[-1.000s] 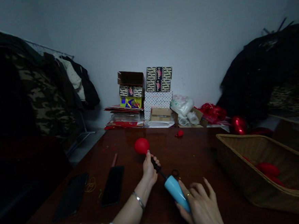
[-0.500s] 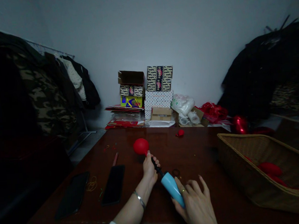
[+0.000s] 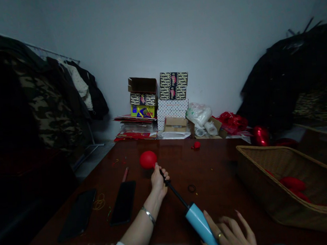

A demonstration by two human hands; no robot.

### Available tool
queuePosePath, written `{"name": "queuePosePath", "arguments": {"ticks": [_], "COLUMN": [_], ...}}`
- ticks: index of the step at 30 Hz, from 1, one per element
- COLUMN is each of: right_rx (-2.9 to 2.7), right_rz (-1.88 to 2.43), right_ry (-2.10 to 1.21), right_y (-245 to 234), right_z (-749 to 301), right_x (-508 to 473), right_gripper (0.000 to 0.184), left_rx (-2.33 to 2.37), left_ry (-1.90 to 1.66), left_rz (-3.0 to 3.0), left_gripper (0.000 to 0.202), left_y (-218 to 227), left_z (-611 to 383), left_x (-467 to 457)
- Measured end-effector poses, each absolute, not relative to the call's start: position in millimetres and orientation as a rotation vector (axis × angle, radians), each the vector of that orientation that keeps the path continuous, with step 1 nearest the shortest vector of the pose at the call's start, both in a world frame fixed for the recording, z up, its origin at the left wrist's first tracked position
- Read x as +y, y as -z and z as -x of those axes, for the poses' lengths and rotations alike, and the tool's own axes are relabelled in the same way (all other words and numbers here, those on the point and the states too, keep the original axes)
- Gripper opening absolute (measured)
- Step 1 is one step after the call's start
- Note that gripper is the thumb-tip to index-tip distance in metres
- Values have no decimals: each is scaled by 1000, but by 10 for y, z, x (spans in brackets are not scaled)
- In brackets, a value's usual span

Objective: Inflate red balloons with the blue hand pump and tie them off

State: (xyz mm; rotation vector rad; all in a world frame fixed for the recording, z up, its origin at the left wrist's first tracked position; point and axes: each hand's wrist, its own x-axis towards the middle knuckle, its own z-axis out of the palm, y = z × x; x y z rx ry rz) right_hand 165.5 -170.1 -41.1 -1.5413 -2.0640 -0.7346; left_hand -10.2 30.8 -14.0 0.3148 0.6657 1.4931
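Note:
A small, partly inflated red balloon (image 3: 148,159) sits on the nozzle end of a balloon pump (image 3: 203,226) with a light blue barrel and a black rod. My left hand (image 3: 158,182) is closed around the black nozzle end, pinching the balloon's neck there. Lower right, my right hand (image 3: 229,231) grips the blue barrel between thumb and index finger, its other fingers raised. Between barrel and left hand a length of black rod shows. Beneath all this is the dark brown table (image 3: 172,215).
A wicker basket (image 3: 284,214) holding red balloons stands at the right. Two dark phones (image 3: 123,203) and yellow rubber bands (image 3: 99,202) lie at the left. Near the far edge is a small red balloon (image 3: 197,145); stacked boxes (image 3: 173,114) stand behind.
My right hand has drawn the blue barrel down and to the right, exposing more black rod. My left hand and the balloon have shifted slightly left.

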Motion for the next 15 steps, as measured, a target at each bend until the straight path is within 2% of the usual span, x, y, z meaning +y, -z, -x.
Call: {"name": "queuePosePath", "arguments": {"ticks": [7, 15], "right_rx": [-2151, -1984], "right_rz": [1494, 1733], "right_ry": [730, 494], "right_y": [302, 51], "right_z": [-1643, -1320], "right_x": [-1611, -1377], "right_gripper": [57, 47], "left_rx": [628, 665], "left_ry": [-1456, -1387], "left_rz": [-350, -375], "left_gripper": [40, 42], "left_y": [150, 176], "left_z": [-44, -179], "left_x": [163, 20]}}
